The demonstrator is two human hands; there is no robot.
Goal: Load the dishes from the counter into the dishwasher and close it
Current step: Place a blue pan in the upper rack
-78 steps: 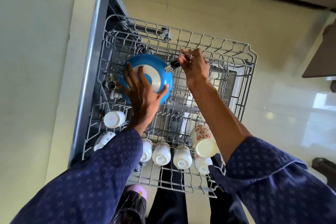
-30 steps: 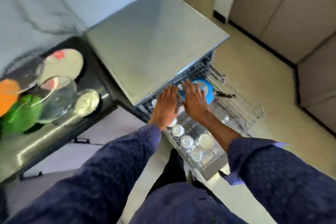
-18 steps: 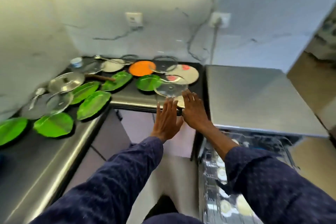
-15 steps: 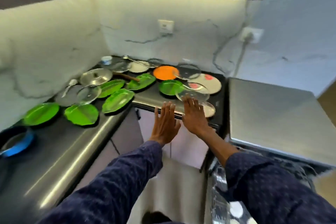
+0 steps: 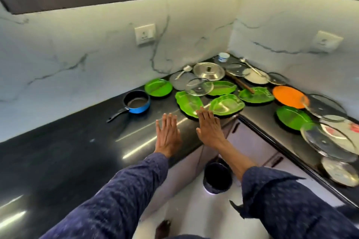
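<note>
- Reaching out with both hands flat and empty: my left hand point(image 5: 168, 135) and right hand point(image 5: 210, 129) hover side by side, a gap between them, fingers straight, over the front edge of the black counter point(image 5: 58, 151).
- Just past my right fingertips lie two green leaf plates point(image 5: 189, 103), edges overlapping; a glass lid point(image 5: 199, 86) leans across the plates behind.
- Over to the left, the blue saucepan point(image 5: 137, 101) sits alone, handle pointing toward me.
- Further back: steel lid point(image 5: 209, 71), spoon, wooden utensil, orange plate point(image 5: 290, 96), more glass lids down the right run.
- The dishwasher is out of view now.
- Risk, I reckon: pull a green plate and that leaning glass lid could slide, knock its neighbours or shatter. Overlapped plates may drag each other off the edge.
</note>
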